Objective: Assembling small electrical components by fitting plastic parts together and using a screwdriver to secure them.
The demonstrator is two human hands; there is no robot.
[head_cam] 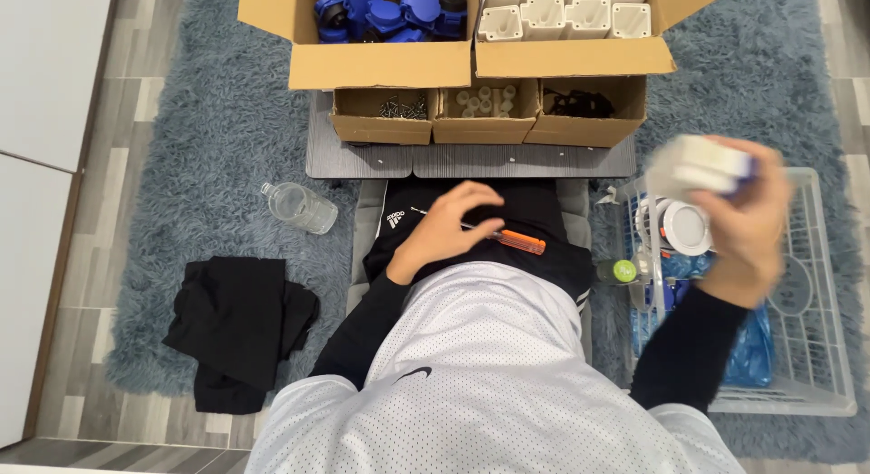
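Raised closest to the lens, the right hand (748,225) grips a blurred white block with a blue edge (702,164) above the white basket (829,284). Left hand (449,225) rests loosely curled on the orange-handled screwdriver (507,237) in the lap, below cardboard boxes (385,66).

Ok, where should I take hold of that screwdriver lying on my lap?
Probably by the orange handle of the screwdriver, from above. It lies flat across the lap, handle toward your right and clear, while the left hand covers the thin metal shaft.
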